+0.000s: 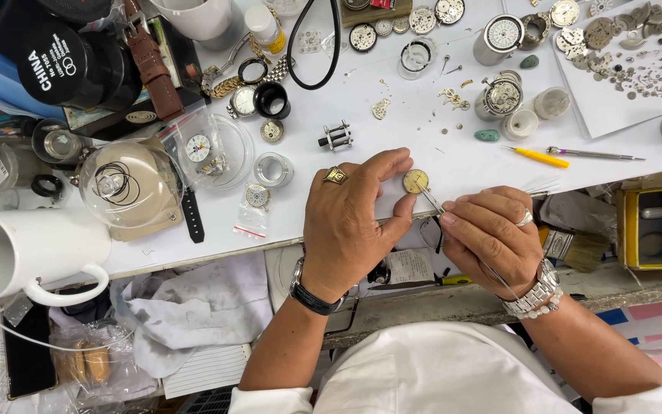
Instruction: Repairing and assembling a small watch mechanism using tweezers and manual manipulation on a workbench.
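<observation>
Here, near the desk's (453, 157) front edge, my left hand (350, 222) pinches the gold dial (415, 181); right hand (492, 238) grips tweezers (429, 198) touching it. I judge a slip could scratch it.

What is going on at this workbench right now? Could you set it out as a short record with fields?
Setting: white work surface crowded with small watch parts
Left hand: pinches a small round yellowish watch dial between thumb and forefinger
Right hand: holds thin tweezers, tip at the dial's lower edge
Nearby right: yellow-handled tool; brush at the table edge
Nearby left: white mug; clear dome cover; brown leather strap
</observation>
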